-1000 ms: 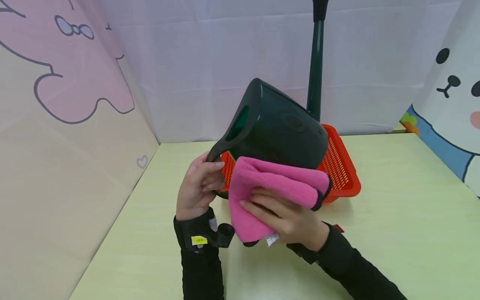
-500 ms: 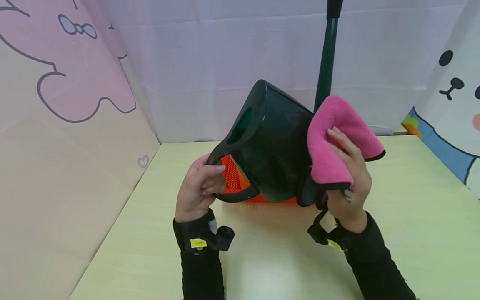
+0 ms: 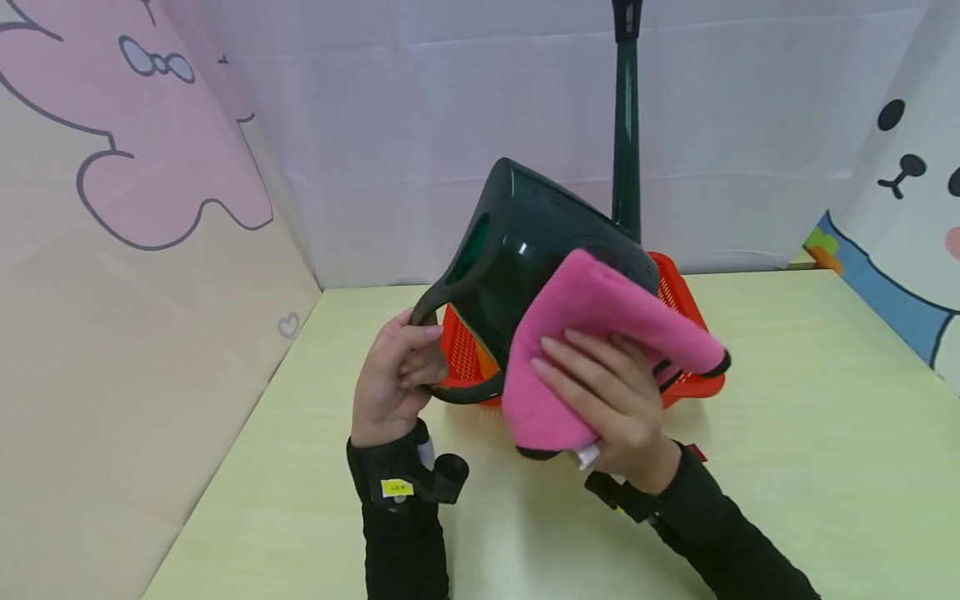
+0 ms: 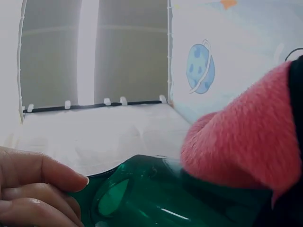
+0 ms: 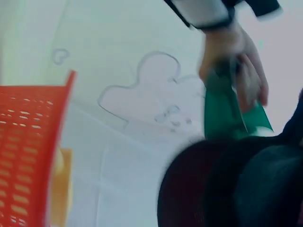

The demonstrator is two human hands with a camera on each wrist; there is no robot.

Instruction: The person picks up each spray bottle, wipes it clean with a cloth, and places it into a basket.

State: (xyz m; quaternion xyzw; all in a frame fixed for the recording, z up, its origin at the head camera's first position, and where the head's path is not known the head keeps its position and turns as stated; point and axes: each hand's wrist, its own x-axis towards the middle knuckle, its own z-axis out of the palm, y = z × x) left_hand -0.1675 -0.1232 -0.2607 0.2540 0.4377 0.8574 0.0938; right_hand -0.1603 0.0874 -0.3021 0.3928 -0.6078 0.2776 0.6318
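Note:
In the head view a dark green watering can [image 3: 540, 225] is tipped on its side above the table, its long spout [image 3: 627, 133] pointing up. My left hand [image 3: 397, 375] grips its looped handle at the left. In the left wrist view the can's green body [image 4: 156, 198] looks glossy, with my curled fingers beside it. My right hand [image 3: 607, 400] holds a folded pink cloth [image 3: 570, 325] with black edging against the lower right of the can. The cloth covers part of the can's side.
Behind the can stands a red perforated basket [image 3: 682, 300], partly hidden, with something orange [image 3: 486, 363] showing in it. The pale table [image 3: 262, 500] reaches back to a white curtain [image 3: 450, 125]. Printed panels close off both sides.
My right hand has taken the cloth from under the can to its right end, then back left onto the side. The spout swung right and back. My left hand has kept its grip.

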